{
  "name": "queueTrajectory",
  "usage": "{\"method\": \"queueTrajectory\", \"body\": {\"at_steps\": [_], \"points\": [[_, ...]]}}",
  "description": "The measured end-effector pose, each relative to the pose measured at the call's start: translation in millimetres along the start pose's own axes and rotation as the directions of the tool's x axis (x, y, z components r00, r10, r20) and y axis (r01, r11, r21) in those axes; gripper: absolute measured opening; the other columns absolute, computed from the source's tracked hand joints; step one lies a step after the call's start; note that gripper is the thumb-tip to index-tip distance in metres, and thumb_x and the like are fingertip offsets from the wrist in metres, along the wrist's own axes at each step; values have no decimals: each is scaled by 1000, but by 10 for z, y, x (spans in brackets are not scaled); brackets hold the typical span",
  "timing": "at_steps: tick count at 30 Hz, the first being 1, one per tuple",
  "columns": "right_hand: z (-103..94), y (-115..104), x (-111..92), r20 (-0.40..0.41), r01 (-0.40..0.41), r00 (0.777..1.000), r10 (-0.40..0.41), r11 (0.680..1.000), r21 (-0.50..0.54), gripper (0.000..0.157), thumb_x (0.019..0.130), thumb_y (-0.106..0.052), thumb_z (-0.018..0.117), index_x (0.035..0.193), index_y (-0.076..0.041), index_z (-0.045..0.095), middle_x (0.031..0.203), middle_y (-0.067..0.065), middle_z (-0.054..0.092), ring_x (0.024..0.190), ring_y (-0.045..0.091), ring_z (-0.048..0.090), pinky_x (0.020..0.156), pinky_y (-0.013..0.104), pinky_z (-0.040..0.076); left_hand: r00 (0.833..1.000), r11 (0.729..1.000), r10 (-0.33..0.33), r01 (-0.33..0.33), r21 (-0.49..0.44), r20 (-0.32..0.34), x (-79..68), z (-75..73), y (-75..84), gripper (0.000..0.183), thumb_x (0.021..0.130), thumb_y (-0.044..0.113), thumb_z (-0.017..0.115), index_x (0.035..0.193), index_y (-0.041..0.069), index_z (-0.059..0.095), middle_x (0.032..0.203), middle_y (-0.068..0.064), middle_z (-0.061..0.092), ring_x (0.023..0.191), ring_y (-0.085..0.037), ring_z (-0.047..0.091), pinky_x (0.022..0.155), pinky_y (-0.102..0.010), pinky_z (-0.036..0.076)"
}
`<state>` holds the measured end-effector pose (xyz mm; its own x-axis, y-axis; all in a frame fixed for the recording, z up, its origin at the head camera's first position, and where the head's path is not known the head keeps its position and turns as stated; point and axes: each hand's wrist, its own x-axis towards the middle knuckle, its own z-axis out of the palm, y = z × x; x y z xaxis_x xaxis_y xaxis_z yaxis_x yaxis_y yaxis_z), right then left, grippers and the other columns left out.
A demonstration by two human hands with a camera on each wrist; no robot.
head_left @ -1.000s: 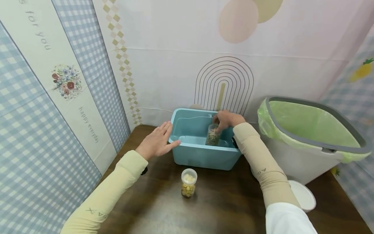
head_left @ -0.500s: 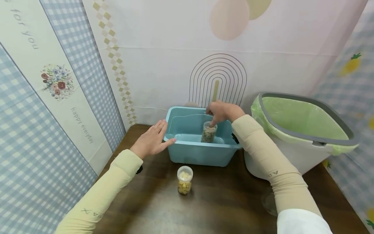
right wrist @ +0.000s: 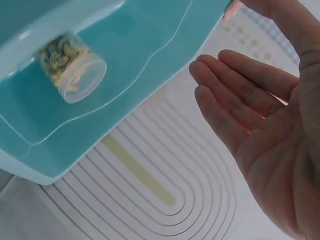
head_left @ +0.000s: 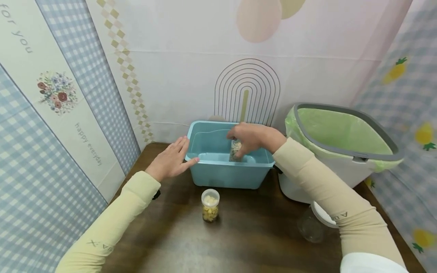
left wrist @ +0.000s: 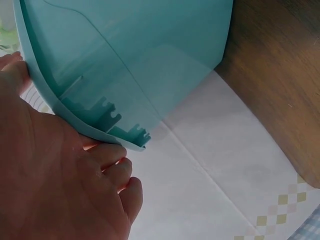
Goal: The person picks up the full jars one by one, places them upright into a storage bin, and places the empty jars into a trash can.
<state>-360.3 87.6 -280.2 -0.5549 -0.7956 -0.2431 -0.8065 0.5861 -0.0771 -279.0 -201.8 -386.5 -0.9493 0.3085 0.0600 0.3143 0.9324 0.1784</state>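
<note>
Hovering right hand (head_left: 250, 138): fingers loosely extended, gripping nothing; a second earlier they were at the jar's top.
Clear jar of nuts (right wrist: 72, 67): stood inside the blue tub (head_left: 228, 175), apparently needing no support.
Left hand (head_left: 168, 158): open, touching the tub's left rim.
Edges: waste bin (head_left: 345, 170) close right; yellow-filled jar (head_left: 210, 206) on the near worktop (head_left: 252, 235).
Room: wider left of the nuts than right.
</note>
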Motion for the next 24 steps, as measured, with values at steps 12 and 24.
{"method": "queueTrajectory", "body": {"at_steps": [12,24], "points": [[186,-388,-82,29,179,984,-178,984,-6,67,92,-32,83,147,-1,60,148,14,64,131,27,66,111,45,55,1000,1000,-1,1,-13,2,-19,-6,-83,93,110,60,42,166,-9,14,175,-28,14,165,-41,14,134,-56,19],[482,-660,-30,75,265,961,-266,964,21,70,93,-35,83,150,-3,57,151,13,61,134,26,63,114,41,53,1000,1000,0,0,-20,0,-8,20,-131,94,109,59,44,166,-9,14,175,-28,13,165,-41,13,134,-57,19]]}}
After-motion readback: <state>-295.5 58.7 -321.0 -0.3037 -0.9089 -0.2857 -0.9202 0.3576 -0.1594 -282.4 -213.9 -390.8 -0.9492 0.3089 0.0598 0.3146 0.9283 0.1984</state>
